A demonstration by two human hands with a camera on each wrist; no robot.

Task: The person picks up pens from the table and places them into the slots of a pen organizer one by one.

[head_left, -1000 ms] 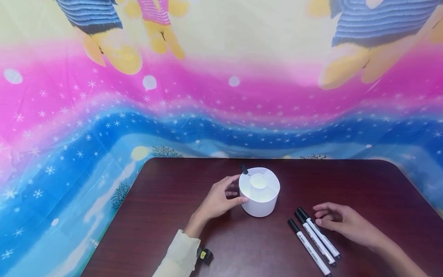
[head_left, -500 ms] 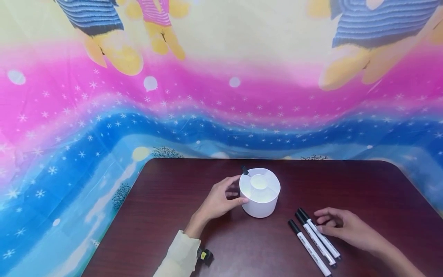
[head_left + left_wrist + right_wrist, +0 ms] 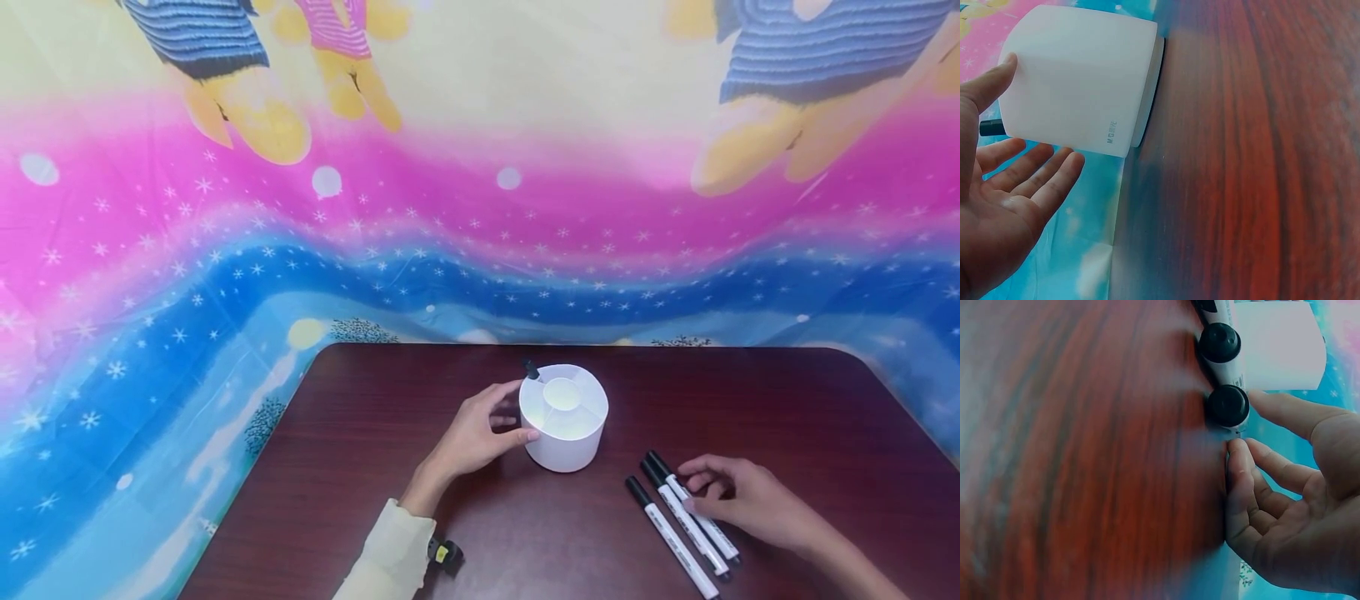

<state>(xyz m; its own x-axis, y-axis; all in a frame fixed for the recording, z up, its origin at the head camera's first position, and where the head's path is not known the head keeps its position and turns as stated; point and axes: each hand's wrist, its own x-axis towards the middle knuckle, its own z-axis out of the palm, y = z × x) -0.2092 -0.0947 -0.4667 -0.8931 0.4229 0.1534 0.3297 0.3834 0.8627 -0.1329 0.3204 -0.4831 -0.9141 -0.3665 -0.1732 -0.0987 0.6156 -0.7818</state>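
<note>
A round white pen holder [image 3: 564,450] with divided compartments stands on the table; its printed side [image 3: 1079,81] fills much of the left wrist view. My left hand [image 3: 472,429] is at its left side, thumb against the front wall and fingers extended round the back. Three white markers with black caps lie slanted to the holder's right. My right hand [image 3: 750,500] pinches the rightmost marker [image 3: 722,540], its thumb across the barrel and curled fingers along the other side. Beside it lie the middle marker [image 3: 688,527] and the left marker [image 3: 671,533].
A small black piece [image 3: 531,369] sticks up at the holder's back left rim. The dark red wooden table [image 3: 360,433] ends at a colourful printed cloth [image 3: 450,208] behind it. A black wrist camera [image 3: 446,554] sits by the left sleeve [image 3: 390,554].
My right hand has come down and slightly left onto the rightmost marker, with the thumb now over its barrel. My left hand and the holder have stayed in place.
</note>
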